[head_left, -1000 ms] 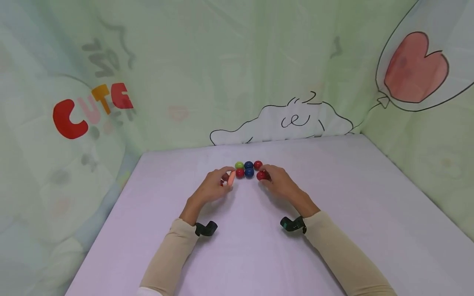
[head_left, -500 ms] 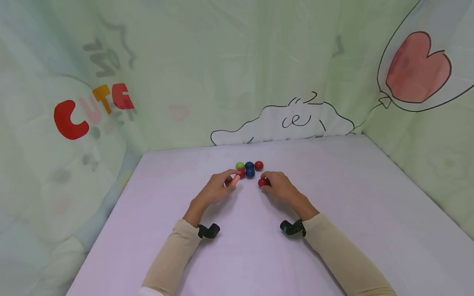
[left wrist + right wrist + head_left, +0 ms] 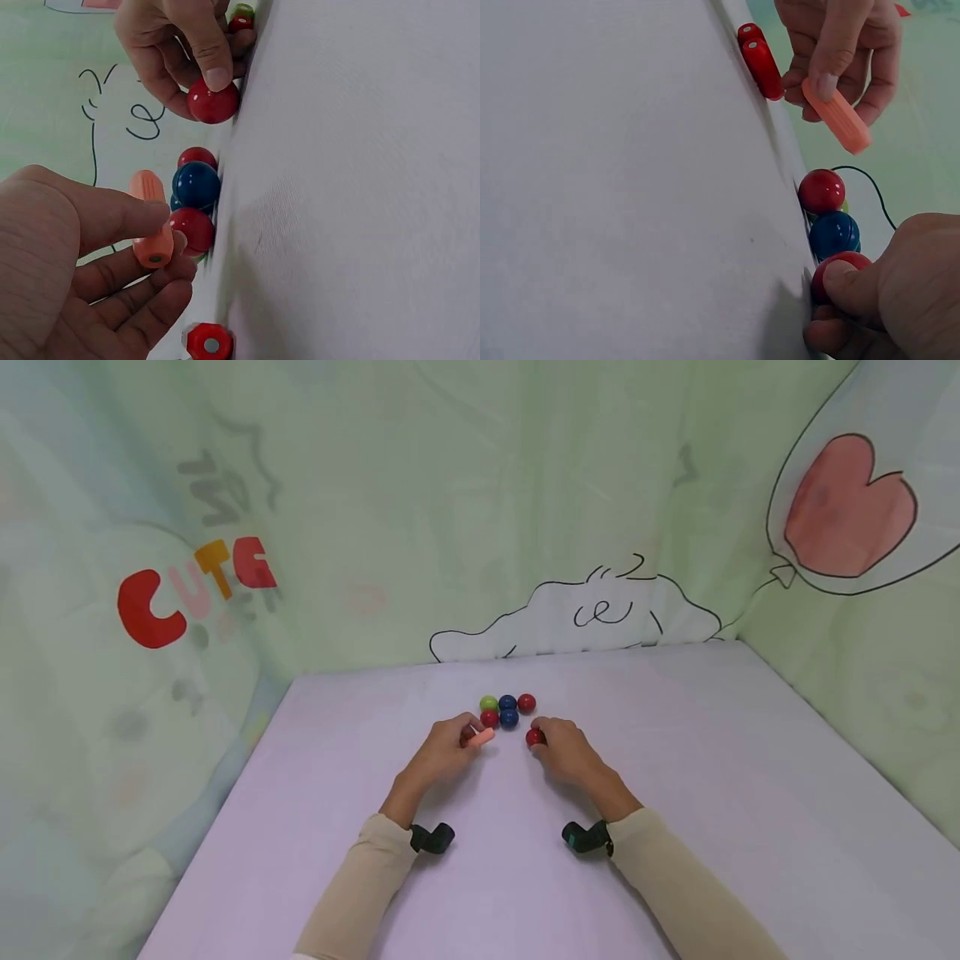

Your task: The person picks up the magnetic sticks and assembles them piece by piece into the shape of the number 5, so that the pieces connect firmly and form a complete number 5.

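Both forearms, in beige sleeves with a dark band at each wrist, reach forward from the near edge and angle inward, so the hands lie close together at the middle. The left hand [image 3: 444,750] has thumb and fingers curled in a pinch — the fingertips [image 3: 166,216] point to the far right. The right hand [image 3: 564,750] lies knuckles up, its fingers curled down, thumb [image 3: 216,71] and fingertips closed together.

"CUTE" in coloured letters on the green curtain [image 3: 197,593]
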A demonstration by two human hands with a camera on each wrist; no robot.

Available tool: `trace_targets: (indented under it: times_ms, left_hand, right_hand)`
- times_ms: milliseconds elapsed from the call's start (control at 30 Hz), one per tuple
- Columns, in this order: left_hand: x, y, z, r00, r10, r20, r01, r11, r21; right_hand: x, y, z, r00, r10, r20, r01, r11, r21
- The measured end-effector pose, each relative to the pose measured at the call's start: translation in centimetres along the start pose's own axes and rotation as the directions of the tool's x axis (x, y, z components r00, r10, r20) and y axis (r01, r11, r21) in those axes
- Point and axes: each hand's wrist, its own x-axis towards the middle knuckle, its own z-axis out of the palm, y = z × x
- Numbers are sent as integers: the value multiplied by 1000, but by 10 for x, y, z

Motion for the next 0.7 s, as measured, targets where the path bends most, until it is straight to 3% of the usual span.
trace_targets:
  times_ms: [200, 700]
  left_hand:
    - [3, 8, 6, 1000, 15, -20, -15, 1000, -11]
    - [16, 23, 27, 999, -46, -17, 46, 999, 14]
  right_hand:
    - [-2, -8, 7, 1000, 24, -14, -24, 1000, 1]
    - [-5, -5, -2, 999, 20, -29, -19, 999, 42]
